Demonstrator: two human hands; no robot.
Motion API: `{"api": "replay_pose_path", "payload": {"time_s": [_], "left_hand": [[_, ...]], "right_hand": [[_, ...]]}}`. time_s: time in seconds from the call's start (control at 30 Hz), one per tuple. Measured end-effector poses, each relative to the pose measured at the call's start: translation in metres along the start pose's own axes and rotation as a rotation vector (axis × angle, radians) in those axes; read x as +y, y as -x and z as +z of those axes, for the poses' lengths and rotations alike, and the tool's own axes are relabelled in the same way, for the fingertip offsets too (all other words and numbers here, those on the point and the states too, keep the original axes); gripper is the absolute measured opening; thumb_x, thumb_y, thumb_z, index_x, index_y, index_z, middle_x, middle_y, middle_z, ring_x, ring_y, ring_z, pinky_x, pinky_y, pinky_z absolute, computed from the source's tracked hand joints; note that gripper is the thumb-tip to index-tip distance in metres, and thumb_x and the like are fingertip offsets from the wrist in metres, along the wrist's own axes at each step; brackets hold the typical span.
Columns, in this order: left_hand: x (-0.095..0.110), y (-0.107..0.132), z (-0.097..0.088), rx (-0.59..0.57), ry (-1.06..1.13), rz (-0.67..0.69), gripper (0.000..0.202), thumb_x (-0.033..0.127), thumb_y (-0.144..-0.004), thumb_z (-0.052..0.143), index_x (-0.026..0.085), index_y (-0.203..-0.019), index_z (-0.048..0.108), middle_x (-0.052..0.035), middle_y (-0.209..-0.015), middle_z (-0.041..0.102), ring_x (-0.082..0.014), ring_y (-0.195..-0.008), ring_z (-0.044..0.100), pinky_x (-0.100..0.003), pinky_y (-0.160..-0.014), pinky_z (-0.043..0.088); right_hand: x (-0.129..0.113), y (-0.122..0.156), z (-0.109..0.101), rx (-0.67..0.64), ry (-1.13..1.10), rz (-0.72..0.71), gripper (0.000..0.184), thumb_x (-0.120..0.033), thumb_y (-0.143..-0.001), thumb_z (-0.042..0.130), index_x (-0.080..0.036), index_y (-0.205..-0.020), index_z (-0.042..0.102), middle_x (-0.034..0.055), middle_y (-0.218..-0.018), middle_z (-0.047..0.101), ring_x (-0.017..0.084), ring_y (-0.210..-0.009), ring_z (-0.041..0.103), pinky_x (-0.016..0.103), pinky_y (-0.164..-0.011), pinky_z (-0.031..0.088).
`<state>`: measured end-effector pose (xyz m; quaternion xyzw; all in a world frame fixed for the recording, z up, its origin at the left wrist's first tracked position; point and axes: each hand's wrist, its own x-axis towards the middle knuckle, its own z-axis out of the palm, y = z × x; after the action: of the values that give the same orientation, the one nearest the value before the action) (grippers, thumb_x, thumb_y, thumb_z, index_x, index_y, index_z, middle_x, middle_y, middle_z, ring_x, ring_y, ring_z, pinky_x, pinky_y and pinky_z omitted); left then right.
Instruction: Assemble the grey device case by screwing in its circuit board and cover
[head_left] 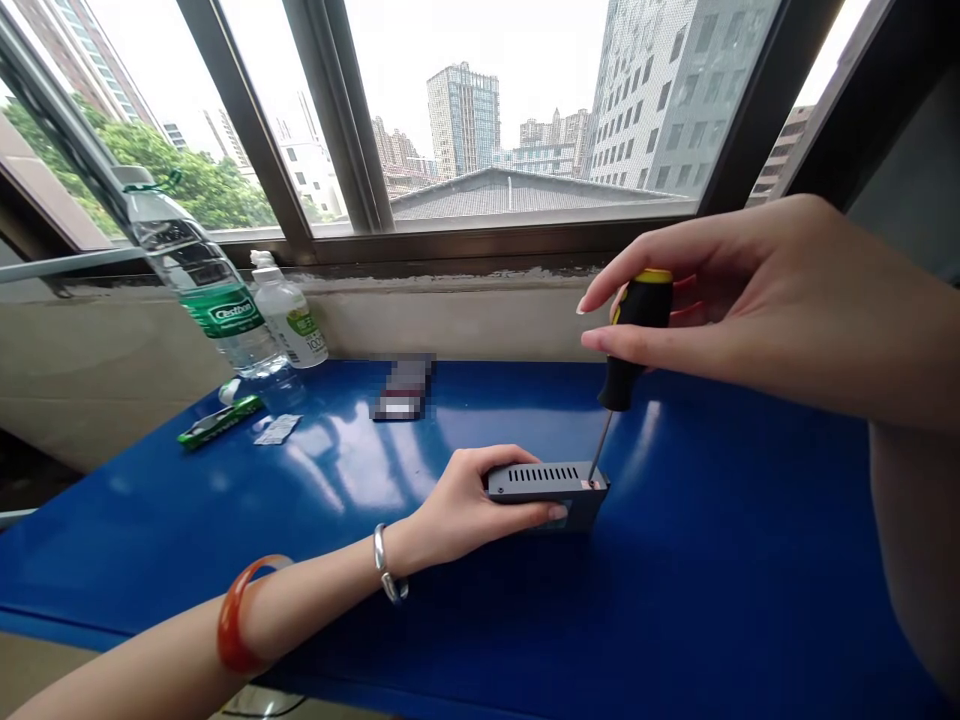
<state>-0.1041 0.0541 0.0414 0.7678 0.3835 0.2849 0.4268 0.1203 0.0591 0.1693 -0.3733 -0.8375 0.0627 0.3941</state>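
A vented grey metal box is clasped on a blue table by the curled left hand; a screwdriver is pinched by the right hand, its tip at the box's corner, where any screw is too small to make out.

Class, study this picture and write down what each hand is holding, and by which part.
The right hand holds a screwdriver by its black handle; the left hand holds a grey metal box by its left end.
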Motion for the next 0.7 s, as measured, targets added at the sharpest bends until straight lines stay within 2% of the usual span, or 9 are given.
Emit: {"api": "replay_pose_path", "payload": {"time_s": [0.17,0.43,0.57,0.7], "left_hand": [[-0.0006,0.0009,0.0012,0.017,0.048,0.064,0.041,0.033,-0.074,0.074,0.012,-0.108,0.065,-0.0061,-0.096,0.069,-0.0165,-0.084,0.062,-0.024,-0.076,0.05],[0.0007,0.0013,0.0041,0.058,0.009,0.072,0.04,0.033,-0.074,0.073,0.012,-0.108,0.066,-0.0072,-0.094,0.07,-0.017,-0.081,0.063,-0.024,-0.071,0.051],[0.0012,0.0012,0.0068,0.092,0.013,0.059,0.043,0.035,-0.07,0.077,0.012,-0.105,0.068,-0.0074,-0.093,0.071,-0.0178,-0.081,0.063,-0.025,-0.073,0.052],[0.0015,0.0016,0.0081,0.113,0.022,0.04,0.038,0.035,-0.071,0.077,0.01,-0.098,0.07,-0.007,-0.085,0.071,-0.0157,-0.073,0.062,-0.023,-0.066,0.05]], "right_hand": [[-0.0008,-0.0001,-0.0018,-0.006,0.002,0.011,0.016,-0.035,-0.072,0.074,-0.027,-0.086,0.073,-0.0016,-0.058,0.067,0.009,-0.043,0.059,0.014,-0.029,0.04],[-0.0033,-0.0002,-0.0003,-0.043,-0.015,0.079,0.022,-0.043,-0.07,0.075,-0.027,-0.085,0.073,-0.0015,-0.054,0.063,0.009,-0.038,0.05,0.023,-0.028,0.032],[-0.0026,-0.0003,-0.0003,-0.046,-0.039,0.066,0.021,-0.042,-0.07,0.075,-0.027,-0.085,0.073,-0.0012,-0.055,0.065,0.01,-0.041,0.055,0.022,-0.029,0.036],[-0.0025,-0.0006,-0.0007,-0.032,-0.032,0.061,0.022,-0.041,-0.069,0.076,-0.028,-0.086,0.073,-0.0007,-0.058,0.066,0.011,-0.044,0.057,0.022,-0.03,0.038]]}}
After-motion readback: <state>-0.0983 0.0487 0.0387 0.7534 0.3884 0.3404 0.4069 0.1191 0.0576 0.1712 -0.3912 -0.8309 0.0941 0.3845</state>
